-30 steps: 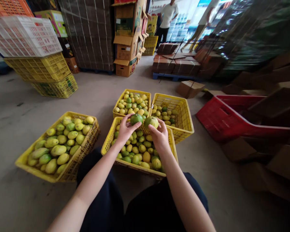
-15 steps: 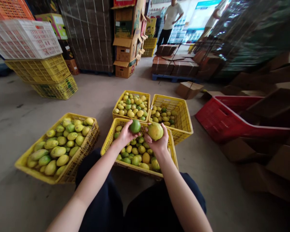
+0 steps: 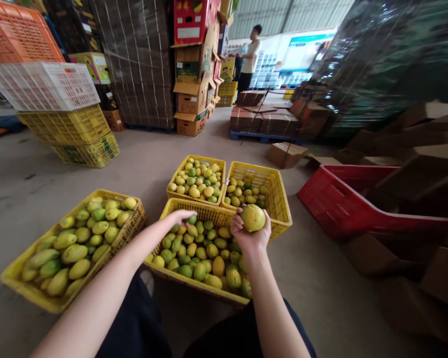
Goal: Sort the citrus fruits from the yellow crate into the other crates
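Note:
My right hand (image 3: 252, 231) is wrapped round a large yellow-green lemon (image 3: 253, 218), held up over the right side of the front yellow crate (image 3: 197, 286). My left hand (image 3: 181, 218) reaches over the far left part of that crate, back of the hand up. A green lemon (image 3: 191, 219) shows at its fingertips, partly covered; the fingers seem closed on it. Below both hands, many green and yellow lemons (image 3: 209, 251) fill the front crate.
Behind stand a full lemon crate (image 3: 170, 191) and a part-filled crate (image 3: 278, 191). Another crate of larger lemons (image 3: 74, 253) sits at left. A red crate (image 3: 321, 199) and cardboard boxes (image 3: 425, 164) crowd the right. A person (image 3: 249, 59) stands far back.
My left hand has moved left and away from my right hand, carrying the green lemon down towards the front crate's far left side. My right hand still holds its lemon, slightly further right.

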The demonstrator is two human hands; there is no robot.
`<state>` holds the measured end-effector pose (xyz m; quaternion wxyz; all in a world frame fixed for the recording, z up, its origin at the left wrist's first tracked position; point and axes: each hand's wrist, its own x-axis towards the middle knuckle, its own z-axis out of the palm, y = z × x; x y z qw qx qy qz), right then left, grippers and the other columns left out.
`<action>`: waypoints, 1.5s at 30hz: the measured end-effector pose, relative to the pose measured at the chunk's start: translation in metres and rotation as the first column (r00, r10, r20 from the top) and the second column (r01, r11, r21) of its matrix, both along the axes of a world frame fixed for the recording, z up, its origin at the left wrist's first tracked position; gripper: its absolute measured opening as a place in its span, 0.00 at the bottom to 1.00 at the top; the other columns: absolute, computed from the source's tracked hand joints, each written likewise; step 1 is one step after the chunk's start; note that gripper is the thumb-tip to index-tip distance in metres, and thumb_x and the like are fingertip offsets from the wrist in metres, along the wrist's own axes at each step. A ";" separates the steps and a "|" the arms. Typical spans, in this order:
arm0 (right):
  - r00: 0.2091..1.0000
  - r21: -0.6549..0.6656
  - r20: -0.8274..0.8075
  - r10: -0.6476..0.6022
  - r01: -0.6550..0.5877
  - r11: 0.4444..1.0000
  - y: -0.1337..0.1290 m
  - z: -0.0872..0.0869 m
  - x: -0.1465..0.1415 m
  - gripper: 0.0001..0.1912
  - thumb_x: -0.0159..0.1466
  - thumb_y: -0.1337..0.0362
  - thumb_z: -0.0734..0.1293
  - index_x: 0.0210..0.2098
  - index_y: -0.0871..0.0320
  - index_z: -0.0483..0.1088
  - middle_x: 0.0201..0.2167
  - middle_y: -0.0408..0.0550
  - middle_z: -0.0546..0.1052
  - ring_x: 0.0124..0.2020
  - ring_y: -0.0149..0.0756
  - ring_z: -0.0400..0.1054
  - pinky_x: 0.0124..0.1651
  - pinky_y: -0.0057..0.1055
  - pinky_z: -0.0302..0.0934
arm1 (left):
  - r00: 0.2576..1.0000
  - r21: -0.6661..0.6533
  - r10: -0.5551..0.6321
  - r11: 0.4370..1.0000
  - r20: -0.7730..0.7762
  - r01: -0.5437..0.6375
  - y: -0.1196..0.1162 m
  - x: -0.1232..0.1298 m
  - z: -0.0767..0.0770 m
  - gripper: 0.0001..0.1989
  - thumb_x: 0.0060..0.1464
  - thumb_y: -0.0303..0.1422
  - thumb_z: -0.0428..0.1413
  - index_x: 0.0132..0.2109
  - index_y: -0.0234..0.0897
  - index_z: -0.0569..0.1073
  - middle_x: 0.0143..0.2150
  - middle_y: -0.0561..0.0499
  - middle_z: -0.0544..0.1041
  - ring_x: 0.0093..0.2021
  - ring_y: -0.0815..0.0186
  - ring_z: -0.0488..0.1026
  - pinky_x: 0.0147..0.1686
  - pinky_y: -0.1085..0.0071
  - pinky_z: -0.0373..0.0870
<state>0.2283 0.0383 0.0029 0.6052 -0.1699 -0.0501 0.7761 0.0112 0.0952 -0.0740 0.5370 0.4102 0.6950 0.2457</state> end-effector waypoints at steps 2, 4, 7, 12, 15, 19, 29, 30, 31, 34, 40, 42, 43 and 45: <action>1.000 -0.006 -0.012 -0.015 0.015 1.000 0.002 0.002 0.003 0.19 0.63 0.50 0.53 0.36 0.59 0.65 0.24 0.47 0.69 0.17 0.27 0.56 0.15 0.23 0.54 | 0.998 0.079 0.063 0.995 -0.005 -0.063 0.048 -0.006 0.029 0.16 0.61 0.38 0.51 0.50 0.31 0.68 0.38 0.45 0.77 0.36 0.63 0.76 0.31 0.75 0.74; 0.999 -0.019 -0.016 -0.028 0.028 0.999 0.004 0.003 0.005 0.19 0.63 0.50 0.53 0.36 0.60 0.65 0.24 0.48 0.69 0.17 0.27 0.55 0.15 0.22 0.54 | 0.992 0.173 0.124 0.978 -0.017 -0.119 0.084 -0.009 0.053 0.20 0.65 0.39 0.46 0.58 0.32 0.61 0.49 0.41 0.74 0.42 0.68 0.76 0.34 0.79 0.72; 0.999 -0.041 -0.012 -0.038 0.037 0.998 0.007 0.002 0.006 0.20 0.64 0.51 0.53 0.36 0.60 0.65 0.24 0.48 0.69 0.17 0.27 0.55 0.15 0.22 0.54 | 0.988 0.213 0.146 0.968 -0.058 -0.131 0.098 -0.008 0.066 0.22 0.68 0.38 0.37 0.63 0.34 0.53 0.59 0.37 0.67 0.47 0.69 0.74 0.37 0.81 0.71; 1.000 -0.053 0.002 -0.029 0.029 0.998 0.010 -0.001 0.003 0.19 0.63 0.51 0.53 0.36 0.60 0.65 0.24 0.48 0.69 0.16 0.28 0.56 0.14 0.23 0.54 | 0.983 0.022 -0.107 0.994 -0.152 0.111 0.030 -0.005 0.034 0.16 0.64 0.34 0.42 0.53 0.34 0.66 0.51 0.39 0.76 0.41 0.64 0.78 0.37 0.73 0.72; 1.000 -0.064 0.016 0.005 -0.004 0.998 0.008 -0.004 -0.001 0.19 0.63 0.51 0.53 0.36 0.59 0.65 0.24 0.48 0.70 0.16 0.28 0.56 0.14 0.24 0.54 | 0.915 -0.139 -0.357 0.932 -0.190 0.335 -0.026 -0.007 0.019 0.09 0.57 0.35 0.53 0.40 0.34 0.73 0.40 0.45 0.80 0.35 0.61 0.79 0.38 0.68 0.72; 0.998 -0.083 0.040 0.057 -0.053 0.995 0.004 -0.008 -0.009 0.19 0.62 0.50 0.54 0.36 0.58 0.65 0.23 0.48 0.71 0.16 0.29 0.57 0.13 0.25 0.56 | 0.765 -0.205 -0.600 0.800 -0.236 0.564 -0.077 -0.009 0.022 0.07 0.52 0.37 0.58 0.33 0.38 0.76 0.33 0.51 0.79 0.37 0.59 0.78 0.46 0.65 0.69; 0.928 -0.335 0.278 0.248 -0.148 0.930 -0.020 -0.041 -0.039 0.11 0.61 0.57 0.62 0.37 0.58 0.67 0.24 0.50 0.75 0.22 0.36 0.69 0.20 0.31 0.67 | 0.411 -0.336 -0.711 0.659 -0.570 0.673 -0.119 -0.011 0.029 0.24 0.59 0.44 0.50 0.58 0.37 0.69 0.58 0.38 0.71 0.57 0.51 0.69 0.55 0.61 0.64; 0.905 -0.388 0.306 0.294 -0.164 0.907 -0.026 -0.051 -0.045 0.10 0.61 0.58 0.63 0.36 0.58 0.66 0.24 0.49 0.74 0.22 0.35 0.69 0.21 0.31 0.68 | 0.392 -0.352 -0.704 0.664 -0.592 0.659 -0.120 -0.013 0.028 0.24 0.59 0.43 0.50 0.57 0.35 0.70 0.58 0.36 0.72 0.57 0.49 0.69 0.55 0.59 0.64; 0.879 -0.441 0.332 0.342 -0.176 0.880 -0.033 -0.061 -0.051 0.09 0.61 0.59 0.63 0.36 0.59 0.66 0.23 0.47 0.74 0.21 0.34 0.69 0.20 0.31 0.67 | 0.373 -0.364 -0.699 0.666 -0.611 0.651 -0.119 -0.016 0.027 0.23 0.59 0.42 0.50 0.57 0.34 0.70 0.57 0.35 0.72 0.57 0.48 0.69 0.54 0.58 0.64; 0.830 -0.536 0.386 0.403 -0.153 0.830 -0.043 -0.083 -0.062 0.05 0.59 0.65 0.65 0.34 0.58 0.64 0.21 0.42 0.72 0.19 0.34 0.67 0.17 0.31 0.65 | 0.331 -0.366 -0.689 0.659 -0.645 0.658 -0.117 -0.024 0.030 0.24 0.60 0.42 0.48 0.57 0.31 0.70 0.57 0.32 0.71 0.56 0.48 0.70 0.54 0.59 0.65; 0.889 -0.261 0.458 -0.011 0.146 0.954 0.011 -0.051 -0.012 0.09 0.63 0.56 0.64 0.30 0.53 0.62 0.25 0.39 0.73 0.24 0.30 0.70 0.24 0.26 0.67 | 0.333 -0.328 -0.677 0.653 -0.656 0.682 -0.113 -0.033 0.033 0.27 0.62 0.43 0.45 0.60 0.30 0.66 0.59 0.32 0.69 0.57 0.49 0.69 0.54 0.61 0.64; 0.888 -0.153 0.436 -0.147 0.234 0.960 0.033 -0.034 0.016 0.13 0.65 0.49 0.60 0.31 0.49 0.63 0.27 0.38 0.74 0.30 0.30 0.71 0.29 0.27 0.69 | 0.341 -0.337 -0.679 0.659 -0.650 0.672 -0.113 -0.035 0.029 0.25 0.61 0.43 0.46 0.58 0.30 0.68 0.58 0.32 0.70 0.57 0.49 0.70 0.53 0.61 0.65; 0.886 -0.092 0.416 -0.203 0.263 0.960 0.040 -0.028 0.028 0.14 0.65 0.47 0.58 0.32 0.48 0.65 0.30 0.39 0.75 0.33 0.30 0.72 0.32 0.29 0.70 | 0.344 -0.343 -0.678 0.666 -0.650 0.663 -0.113 -0.036 0.027 0.24 0.61 0.42 0.47 0.57 0.30 0.69 0.58 0.32 0.71 0.57 0.49 0.70 0.53 0.61 0.65; 0.878 0.006 0.375 -0.296 0.317 0.948 0.048 -0.025 0.044 0.18 0.66 0.46 0.54 0.34 0.49 0.67 0.34 0.44 0.75 0.38 0.34 0.72 0.35 0.34 0.70 | 0.351 -0.353 -0.671 0.680 -0.653 0.643 -0.112 -0.037 0.022 0.23 0.60 0.41 0.49 0.56 0.30 0.70 0.57 0.32 0.71 0.57 0.48 0.70 0.53 0.61 0.65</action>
